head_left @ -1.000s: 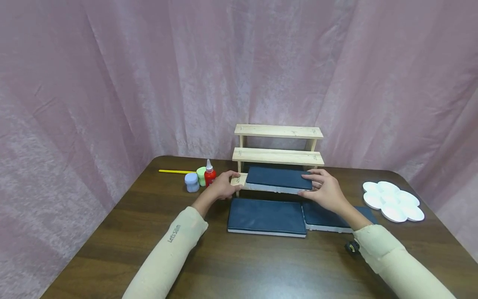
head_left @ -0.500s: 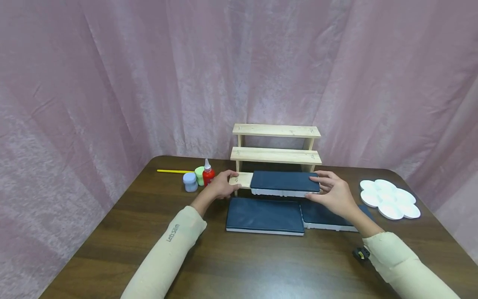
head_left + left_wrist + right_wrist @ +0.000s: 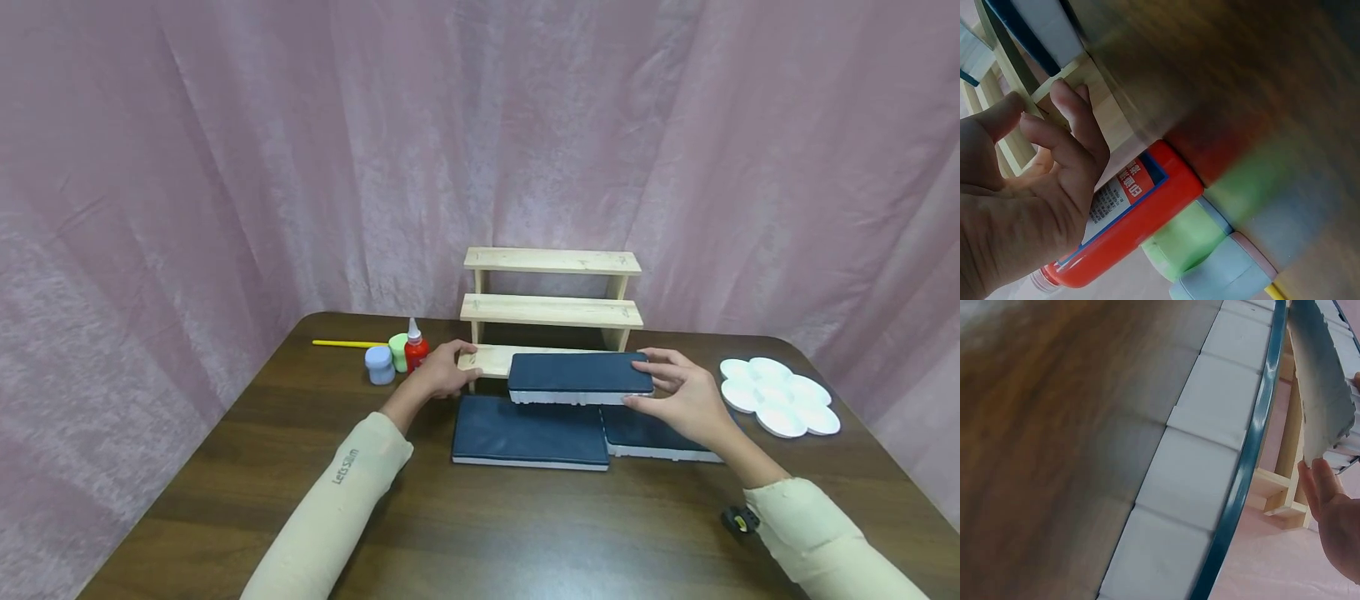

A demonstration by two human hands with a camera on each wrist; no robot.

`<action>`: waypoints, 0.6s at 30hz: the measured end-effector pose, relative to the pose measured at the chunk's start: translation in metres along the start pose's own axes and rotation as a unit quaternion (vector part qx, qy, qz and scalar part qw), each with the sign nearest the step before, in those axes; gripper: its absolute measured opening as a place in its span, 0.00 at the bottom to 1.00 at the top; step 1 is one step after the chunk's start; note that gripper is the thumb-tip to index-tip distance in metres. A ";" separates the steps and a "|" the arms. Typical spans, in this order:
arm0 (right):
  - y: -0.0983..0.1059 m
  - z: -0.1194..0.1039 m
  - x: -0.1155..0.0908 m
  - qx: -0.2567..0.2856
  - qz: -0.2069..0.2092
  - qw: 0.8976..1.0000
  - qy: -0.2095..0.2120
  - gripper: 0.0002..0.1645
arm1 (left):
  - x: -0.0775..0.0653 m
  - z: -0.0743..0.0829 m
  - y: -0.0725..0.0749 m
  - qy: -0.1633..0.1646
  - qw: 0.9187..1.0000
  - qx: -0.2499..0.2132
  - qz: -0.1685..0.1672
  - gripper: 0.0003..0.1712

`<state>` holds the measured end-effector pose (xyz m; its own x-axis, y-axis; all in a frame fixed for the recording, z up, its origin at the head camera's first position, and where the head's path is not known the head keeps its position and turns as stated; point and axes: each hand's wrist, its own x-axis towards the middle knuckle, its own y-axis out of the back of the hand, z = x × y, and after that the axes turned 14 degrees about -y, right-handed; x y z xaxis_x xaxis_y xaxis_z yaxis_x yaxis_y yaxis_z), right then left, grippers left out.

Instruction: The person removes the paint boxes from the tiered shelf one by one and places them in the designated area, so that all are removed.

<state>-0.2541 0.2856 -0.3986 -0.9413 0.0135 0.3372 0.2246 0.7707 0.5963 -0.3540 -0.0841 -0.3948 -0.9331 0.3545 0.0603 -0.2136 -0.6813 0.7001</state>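
Observation:
My right hand (image 3: 686,400) pinches the right end of a flat, dark-blue-topped case with white sides (image 3: 579,372), thumb below and fingers above. The case is raised in front of the lowest step of a three-step wooden stand (image 3: 551,311). In the right wrist view the pale underside of this held case (image 3: 1319,381) shows above the right hand (image 3: 1338,519). My left hand (image 3: 446,369) grips the left end of that lowest step. In the left wrist view the thumb and fingers of the left hand (image 3: 1041,169) close round the wooden end (image 3: 1094,94).
Two similar blue-topped cases, a left one (image 3: 531,433) and a right one (image 3: 652,432), lie on the brown table (image 3: 480,533). Left stand a red bottle (image 3: 416,350), a green jar (image 3: 399,353), a blue jar (image 3: 380,365) and a yellow stick (image 3: 348,343). A white palette (image 3: 780,396) lies right.
The right hand has drawn the blue-topped case off the lowest step, toward me and to the right, baring more of the wood. The left hand has kept its grip on the stand.

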 end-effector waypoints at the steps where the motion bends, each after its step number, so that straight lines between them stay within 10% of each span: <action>1: 0.001 0.001 -0.001 0.001 -0.001 1.000 -0.001 0.31 | 0.000 0.000 0.000 -0.001 1.000 0.001 0.001 0.29; 18: 0.025 0.007 -0.022 -0.022 -0.003 1.000 -0.004 0.31 | 0.003 0.000 -0.002 0.002 1.000 0.010 -0.001 0.29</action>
<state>-0.2301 0.3088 -0.3965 -0.9448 0.0140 0.3272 0.2293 0.7415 0.6306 -0.3563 -0.0822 -0.3958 -0.9336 0.3538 0.0566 -0.2100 -0.6683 0.7136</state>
